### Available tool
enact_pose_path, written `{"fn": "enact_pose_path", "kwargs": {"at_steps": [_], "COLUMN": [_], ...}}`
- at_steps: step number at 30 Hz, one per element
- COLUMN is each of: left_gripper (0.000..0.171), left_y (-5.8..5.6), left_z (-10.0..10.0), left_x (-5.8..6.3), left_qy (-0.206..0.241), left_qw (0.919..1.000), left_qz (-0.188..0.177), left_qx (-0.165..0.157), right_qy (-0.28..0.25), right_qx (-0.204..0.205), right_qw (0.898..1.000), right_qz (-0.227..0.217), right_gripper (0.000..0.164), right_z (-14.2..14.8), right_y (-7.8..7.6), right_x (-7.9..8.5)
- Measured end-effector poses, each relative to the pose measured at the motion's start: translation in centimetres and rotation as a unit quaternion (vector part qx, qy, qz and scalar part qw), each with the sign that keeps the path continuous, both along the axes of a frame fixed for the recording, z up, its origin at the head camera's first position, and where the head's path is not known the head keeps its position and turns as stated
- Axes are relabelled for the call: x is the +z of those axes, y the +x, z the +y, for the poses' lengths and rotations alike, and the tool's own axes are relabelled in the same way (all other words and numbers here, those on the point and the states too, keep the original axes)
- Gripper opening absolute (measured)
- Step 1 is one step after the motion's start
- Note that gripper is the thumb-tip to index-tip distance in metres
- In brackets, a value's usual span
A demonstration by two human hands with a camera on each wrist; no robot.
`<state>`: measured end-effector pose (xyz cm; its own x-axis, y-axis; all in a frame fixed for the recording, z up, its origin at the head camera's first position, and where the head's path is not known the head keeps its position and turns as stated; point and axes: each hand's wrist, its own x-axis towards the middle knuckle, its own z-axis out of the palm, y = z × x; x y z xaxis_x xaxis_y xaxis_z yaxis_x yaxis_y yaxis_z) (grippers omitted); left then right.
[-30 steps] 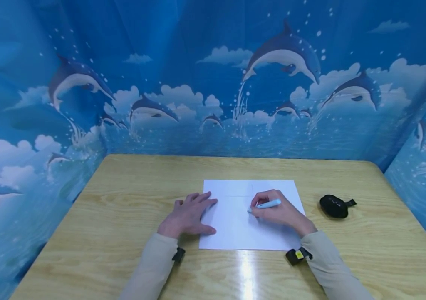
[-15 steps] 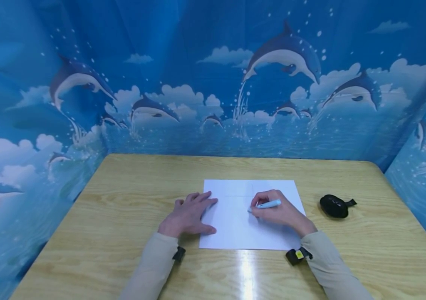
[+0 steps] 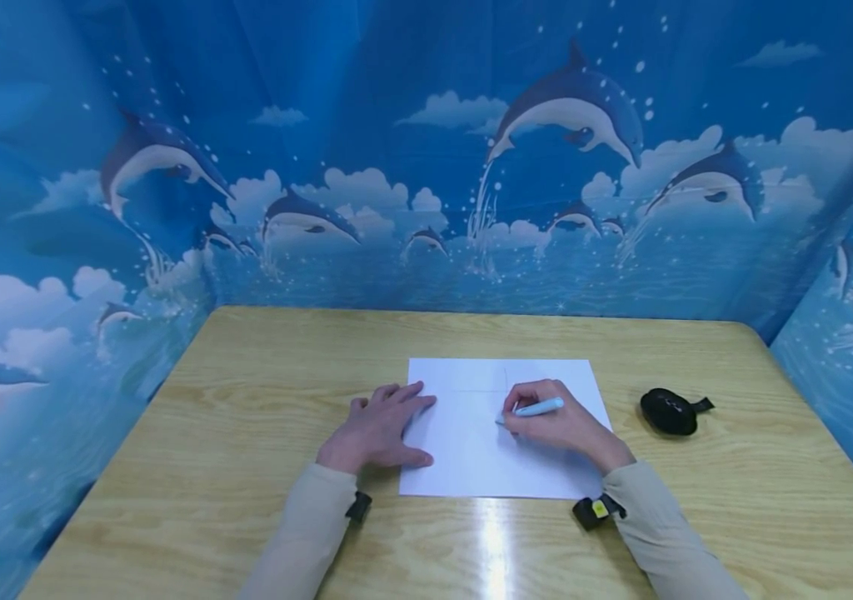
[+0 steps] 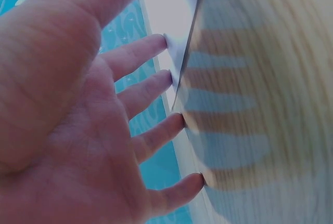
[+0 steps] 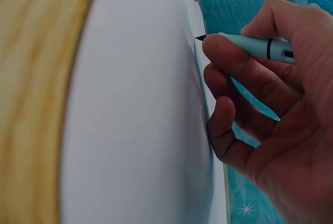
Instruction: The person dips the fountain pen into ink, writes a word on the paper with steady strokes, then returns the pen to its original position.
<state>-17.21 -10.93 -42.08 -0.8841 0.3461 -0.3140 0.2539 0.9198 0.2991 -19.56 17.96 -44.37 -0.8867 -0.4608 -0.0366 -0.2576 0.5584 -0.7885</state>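
Note:
A white sheet of paper [image 3: 464, 467] lies on the wooden table. Thin lines [image 3: 475, 391], one across and one upright, show on its upper part. My right hand [image 3: 554, 421] rests over the sheet's right half and pinches a light blue fountain pen [image 3: 542, 407] between thumb and fingers. In the right wrist view the pen's dark nib [image 5: 200, 38] points at the paper, close to its surface. My left hand [image 3: 377, 429] lies at the sheet's left edge with its fingers spread. Its thumb and foremost fingertips reach onto the paper; the little finger [image 4: 179, 194] touches the bare table.
To the right of the paper sits a small black oval object [image 3: 669, 412] with a short tab. The wooden table [image 3: 269, 375] ends at a blue curtain [image 3: 366, 275] printed with dolphins, which also hangs along both sides. Each wrist carries a black strap device [image 3: 589, 513].

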Motion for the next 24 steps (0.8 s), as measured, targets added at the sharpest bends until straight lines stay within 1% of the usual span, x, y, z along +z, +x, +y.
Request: {"fn": "enact_pose_path", "kwargs": {"at_steps": [9, 24], "left_gripper": [0.084, 0.083], "left_y": [0.03, 0.01], "left_z": [-0.1, -0.17], "left_x": [0.01, -0.32], "left_qy": [0.003, 0.014], "left_qw": [1.0, 0.9999], "left_qz": [-0.002, -0.004], "left_qx": [-0.001, 0.004], "right_qy": [0.006, -0.013], "right_qx": [-0.003, 0.035], "right_qw": [1.0, 0.999], "right_qz": [-0.011, -0.022], "right_gripper": [0.006, 0.003], "right_z": [-0.16, -0.68], "right_y": [0.17, 0.53], "right_x": [0.1, -0.02]}}
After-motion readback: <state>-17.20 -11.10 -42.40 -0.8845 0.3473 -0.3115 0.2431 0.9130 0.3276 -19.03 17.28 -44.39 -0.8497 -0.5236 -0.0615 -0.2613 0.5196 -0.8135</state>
